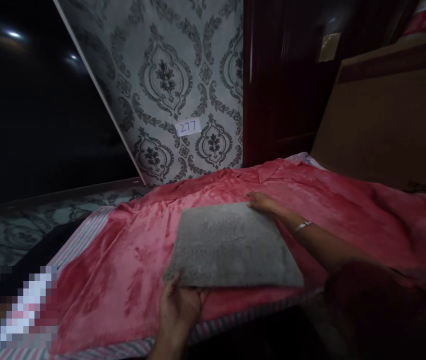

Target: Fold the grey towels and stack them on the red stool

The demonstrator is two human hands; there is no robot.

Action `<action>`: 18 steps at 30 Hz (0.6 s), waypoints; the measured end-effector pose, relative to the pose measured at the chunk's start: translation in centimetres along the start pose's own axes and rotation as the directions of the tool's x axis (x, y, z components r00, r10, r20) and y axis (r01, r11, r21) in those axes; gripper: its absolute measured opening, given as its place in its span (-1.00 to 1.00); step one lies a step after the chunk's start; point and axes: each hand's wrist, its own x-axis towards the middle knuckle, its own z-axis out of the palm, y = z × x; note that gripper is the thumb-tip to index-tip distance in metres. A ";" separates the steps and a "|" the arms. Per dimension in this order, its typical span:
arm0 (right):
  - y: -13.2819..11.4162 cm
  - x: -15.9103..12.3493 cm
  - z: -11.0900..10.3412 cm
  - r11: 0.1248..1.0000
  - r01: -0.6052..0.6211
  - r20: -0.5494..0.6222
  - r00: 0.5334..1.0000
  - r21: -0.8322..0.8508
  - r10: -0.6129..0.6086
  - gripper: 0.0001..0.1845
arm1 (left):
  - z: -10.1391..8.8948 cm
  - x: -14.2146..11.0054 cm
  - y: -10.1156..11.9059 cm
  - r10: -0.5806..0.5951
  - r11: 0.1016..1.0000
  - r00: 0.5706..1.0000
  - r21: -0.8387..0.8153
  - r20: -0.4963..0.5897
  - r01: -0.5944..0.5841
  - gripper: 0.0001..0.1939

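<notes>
A grey, fuzzy rectangular cloth (231, 245) is spread flat over a pink plush blanket (134, 270). My left hand (181, 302) is at the near left corner of the cloth, thumb on top and the other fingers underneath, gripping its edge. At the far right corner, my right hand (263, 202) has its fingers closed on the cloth's edge. A light band circles the right wrist. The near edge of the cloth looks slightly raised over the blanket.
A striped sheet (85, 235) shows beneath the blanket's edges. Behind it are a patterned wall (168, 100) with a paper label reading 277 (188, 127), and a dark red door (280, 80). A large black screen (40, 110) stands left, a big cardboard box (389, 115) right.
</notes>
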 end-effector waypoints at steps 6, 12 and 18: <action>5.3 -6.5 1.1 0.987 -0.134 -0.072 0.988 0.088 0.140 -0.34 | 0.4 1.1 3.9 0.121 0.993 0.973 0.017 -0.196 -0.120 -0.66; 4.2 -9.1 1.8 0.977 -0.129 -0.104 0.984 0.169 0.148 -0.19 | 0.7 2.9 6.7 0.105 0.901 0.980 0.433 -0.169 -0.022 -0.52; 2.4 -9.2 1.2 0.982 -0.178 -0.114 0.979 -0.066 0.170 -0.22 | -0.9 4.2 8.3 0.212 0.641 0.977 0.752 0.020 -0.154 -0.16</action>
